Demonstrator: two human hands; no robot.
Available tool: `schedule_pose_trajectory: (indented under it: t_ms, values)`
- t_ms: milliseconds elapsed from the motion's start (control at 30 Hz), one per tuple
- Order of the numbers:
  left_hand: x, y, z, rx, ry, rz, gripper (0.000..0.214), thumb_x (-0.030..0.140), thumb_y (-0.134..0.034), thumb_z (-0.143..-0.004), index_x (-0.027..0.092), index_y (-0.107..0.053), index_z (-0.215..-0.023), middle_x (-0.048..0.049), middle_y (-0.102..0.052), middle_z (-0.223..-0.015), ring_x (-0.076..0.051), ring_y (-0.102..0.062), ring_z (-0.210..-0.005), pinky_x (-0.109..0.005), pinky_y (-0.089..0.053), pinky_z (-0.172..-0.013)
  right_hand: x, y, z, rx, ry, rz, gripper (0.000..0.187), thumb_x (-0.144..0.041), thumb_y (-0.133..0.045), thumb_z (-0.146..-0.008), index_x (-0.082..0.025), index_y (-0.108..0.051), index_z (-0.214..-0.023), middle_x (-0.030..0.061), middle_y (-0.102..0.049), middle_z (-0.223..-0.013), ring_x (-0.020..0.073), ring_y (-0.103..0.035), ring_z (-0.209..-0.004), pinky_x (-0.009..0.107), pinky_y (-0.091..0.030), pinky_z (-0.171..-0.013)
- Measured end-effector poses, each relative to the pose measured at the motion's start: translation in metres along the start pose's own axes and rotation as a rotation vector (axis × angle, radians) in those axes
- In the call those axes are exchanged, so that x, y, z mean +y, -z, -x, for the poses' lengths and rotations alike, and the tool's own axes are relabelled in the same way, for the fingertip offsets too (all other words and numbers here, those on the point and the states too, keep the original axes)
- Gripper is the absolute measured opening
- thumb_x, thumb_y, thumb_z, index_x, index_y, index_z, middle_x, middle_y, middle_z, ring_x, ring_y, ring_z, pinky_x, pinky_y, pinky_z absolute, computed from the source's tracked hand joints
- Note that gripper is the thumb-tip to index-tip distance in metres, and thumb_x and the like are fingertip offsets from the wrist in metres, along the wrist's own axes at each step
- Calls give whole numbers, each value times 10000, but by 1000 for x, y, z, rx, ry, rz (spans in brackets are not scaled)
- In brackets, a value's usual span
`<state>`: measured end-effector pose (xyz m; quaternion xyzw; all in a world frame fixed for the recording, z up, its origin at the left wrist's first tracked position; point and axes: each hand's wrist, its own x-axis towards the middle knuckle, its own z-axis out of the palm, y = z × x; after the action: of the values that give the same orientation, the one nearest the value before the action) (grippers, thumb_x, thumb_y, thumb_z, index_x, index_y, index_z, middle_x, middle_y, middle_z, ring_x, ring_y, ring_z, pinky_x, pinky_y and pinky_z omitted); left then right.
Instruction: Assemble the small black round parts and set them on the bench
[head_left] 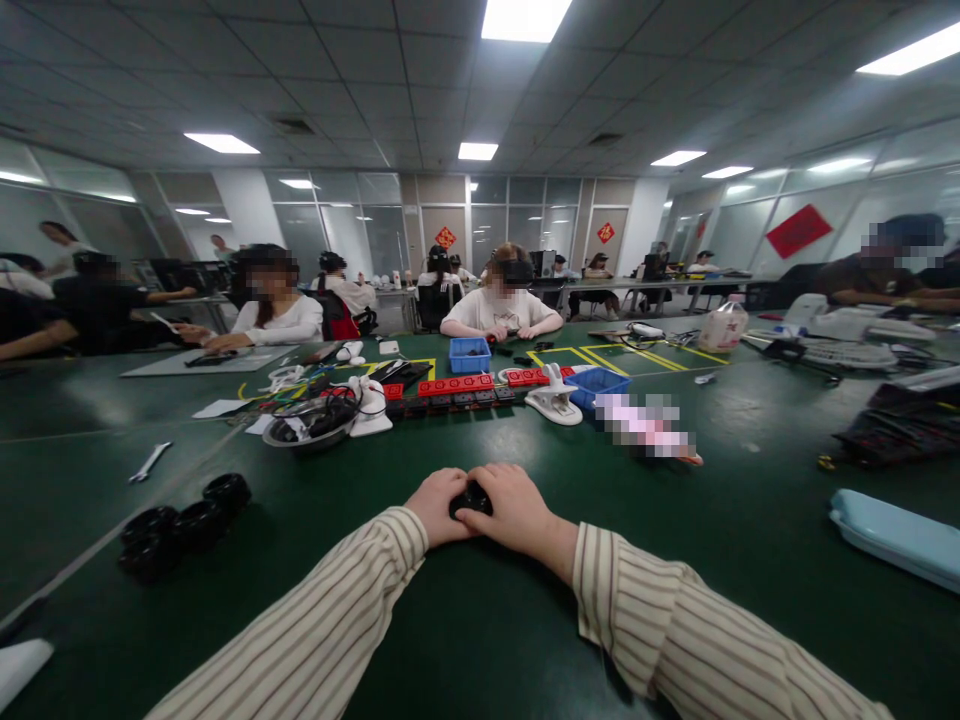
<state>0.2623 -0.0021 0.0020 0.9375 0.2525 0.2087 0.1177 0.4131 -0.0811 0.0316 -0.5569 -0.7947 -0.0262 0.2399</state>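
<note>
My left hand (439, 507) and my right hand (517, 508) meet over the green table, both closed around a small, round, glossy black part (472, 498). Fingers cover much of it, so its exact kind cannot be made out. Off to the left, several similar black ring-shaped parts (199, 523) sit in a cluster, some leaning against or lying on one another. A metal wrench (151, 463) lies beyond them.
Ahead are a row of red and black blocks (457, 386), blue bins (470, 356), a white clip stand (555, 398) and a metal bowl of cables (311, 430). A light-blue case (896, 535) lies at right. A co-worker (502, 300) sits opposite.
</note>
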Motion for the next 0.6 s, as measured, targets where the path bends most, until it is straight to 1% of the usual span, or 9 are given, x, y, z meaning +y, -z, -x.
schedule_pose_trajectory:
  t_ms: [67, 167, 200, 267, 367, 433, 500, 533, 600]
  values:
    - [0, 1, 0, -7, 7, 5, 368, 351, -695, -590, 154, -626, -893, -74, -596, -947, -237, -546, -890, -352, -439, -836, 2, 0, 0, -20, 12, -18, 307, -394, -610, -745, -153, -561, -929, 63, -575, -871, 194, -509, -841, 324, -395, -756]
    - [1, 4, 0, -24, 16, 27, 369, 373, -712, -581, 165, -643, -878, -67, -598, -948, -234, -544, -895, -348, -436, -838, 3, 4, 0, 9, 99, -88, 232, -291, -600, -734, -149, -564, -915, 54, -585, -859, 184, -508, -826, 305, -409, -749]
    - [1, 4, 0, -31, 17, 38, 374, 384, -715, -583, 168, -648, -880, -65, -597, -955, -235, -541, -903, -350, -434, -844, 4, 5, 1, 46, 134, -117, 221, -252, -589, -728, -148, -562, -921, 52, -584, -859, 182, -505, -825, 306, -411, -756]
    - [1, 6, -1, -54, 21, 58, 388, 410, -715, -595, 174, -654, -896, -61, -593, -969, -237, -530, -924, -356, -427, -859, 4, 7, 2, 167, 191, -170, 253, -202, -560, -729, -147, -551, -976, 64, -574, -913, 186, -495, -860, 321, -410, -794]
    - [1, 8, -1, -81, 39, 71, 411, 456, -705, -614, 176, -657, -912, -59, -583, -978, -240, -516, -945, -369, -421, -875, 8, 5, 1, 350, 192, -242, 294, -190, -521, -769, -162, -519, -1061, 92, -524, -1050, 202, -463, -982, 351, -393, -872]
    - [1, 9, 0, -79, 46, 81, 422, 478, -699, -621, 178, -653, -914, -59, -577, -976, -237, -515, -942, -373, -421, -877, 13, 0, -2, 427, 102, -306, 252, -185, -526, -770, -167, -511, -1021, 90, -507, -1050, 195, -463, -996, 344, -401, -877]
    - [1, 9, 0, -78, 50, 93, 443, 490, -697, -618, 177, -645, -927, -60, -573, -978, -236, -518, -943, -375, -421, -879, 22, -7, -6, 474, -66, -330, 168, -178, -558, -741, -162, -498, -897, 72, -511, -962, 181, -488, -925, 323, -428, -833]
    - [0, 9, 0, -80, 54, 94, 456, 495, -697, -616, 175, -642, -937, -64, -572, -985, -238, -519, -947, -376, -422, -880, 28, -10, -9, 466, -158, -311, 135, -178, -572, -727, -164, -483, -828, 60, -509, -915, 174, -496, -883, 312, -439, -805]
    - [1, 9, 0, -84, 61, 81, 479, 506, -688, -620, 171, -636, -958, -75, -570, -1007, -244, -519, -967, -378, -421, -889, 39, -15, -12, 396, -298, -243, 136, -172, -589, -704, -169, -454, -723, 44, -505, -844, 166, -508, -811, 304, -454, -753]
